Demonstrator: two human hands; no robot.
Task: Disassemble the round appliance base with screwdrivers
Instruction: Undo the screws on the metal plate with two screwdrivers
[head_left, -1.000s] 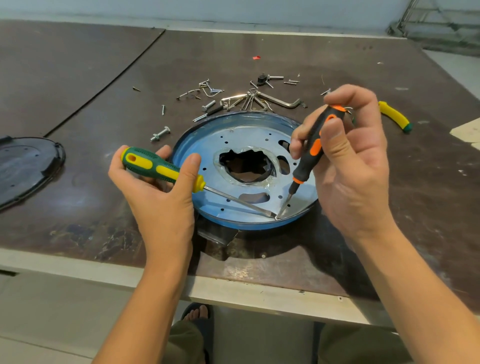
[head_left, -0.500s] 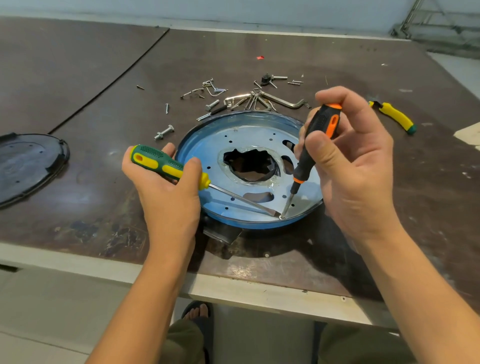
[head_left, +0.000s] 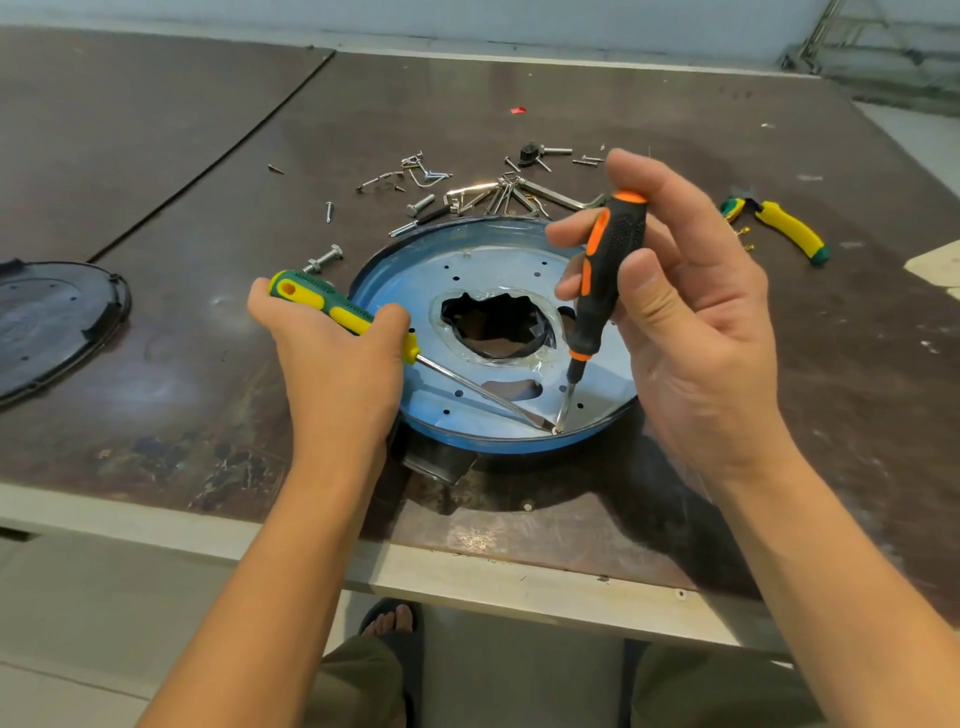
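Brown counter (head_left: 623, 104); left grip (head_left: 332, 364) clamped on green screwdriver (head_left: 332, 309), right grip (head_left: 696, 353) on orange screwdriver (head_left: 608, 270); tips crowded below on round base (head_left: 519, 270) may slip.

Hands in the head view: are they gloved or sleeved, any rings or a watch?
No. The left hand and right hand are bare: no gloves, rings or watch show. The left forearm and right forearm are uncovered to the frame's bottom edge; no sleeve is in view.
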